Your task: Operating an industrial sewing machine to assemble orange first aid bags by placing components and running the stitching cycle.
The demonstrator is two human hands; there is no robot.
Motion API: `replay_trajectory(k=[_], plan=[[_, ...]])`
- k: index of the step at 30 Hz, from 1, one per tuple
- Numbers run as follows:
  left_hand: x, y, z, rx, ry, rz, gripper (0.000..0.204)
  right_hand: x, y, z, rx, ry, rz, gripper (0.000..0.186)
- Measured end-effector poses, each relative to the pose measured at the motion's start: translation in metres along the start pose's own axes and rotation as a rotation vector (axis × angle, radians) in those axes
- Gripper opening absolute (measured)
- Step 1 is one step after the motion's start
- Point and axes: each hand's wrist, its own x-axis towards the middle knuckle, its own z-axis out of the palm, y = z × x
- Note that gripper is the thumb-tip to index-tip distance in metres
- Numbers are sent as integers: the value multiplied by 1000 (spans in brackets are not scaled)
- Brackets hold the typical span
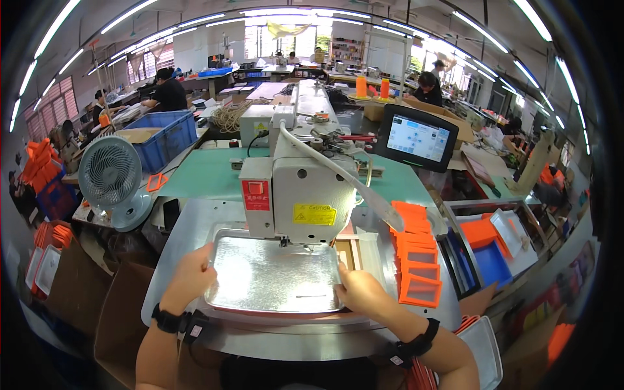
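Observation:
A shiny silver rectangular tray (273,273) with rounded corners and a raised rim lies under the head of a pale grey industrial sewing machine (309,195). My left hand (190,278) is closed on the tray's left rim, its fingers curled at the edge. At the opposite rim, my right hand (363,290) is closed on the lower right side. Behind the tray's far edge, the needle area (284,242) is partly hidden. Just right of the tray sits a tan frame-like piece (349,252). An overlapping row of orange-bordered mesh pieces (419,255) lies beyond my right hand.
A grey fan (110,170) and a blue crate (162,133) stand at left. A touch screen (418,138) is behind at right. An open drawer (494,237) holds orange pieces. Cardboard boxes (123,312) stand low at left. Other people work farther back.

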Motion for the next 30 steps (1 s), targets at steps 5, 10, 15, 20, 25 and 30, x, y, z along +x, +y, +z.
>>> replay_trajectory(k=[5,10,15,20,25,30], plan=[[-44,19,-12,-871,219,-87,60,19,-7,4,56,-63,-102,29],[-79,96,35,-1555,234,243,73,29,9,8,258,-114,-132,22],[-93,92,85,-1173,374,6,70,25,-36,16,430,-133,-187,21],[-92,53,54,-1417,388,-434,51,12,-52,11,475,-191,-323,28],[-141,-9,31,-1685,670,-459,48,6,-61,16,277,198,-570,36],[-148,3,17,-1661,720,-182,45,7,-68,17,373,121,-552,26]])
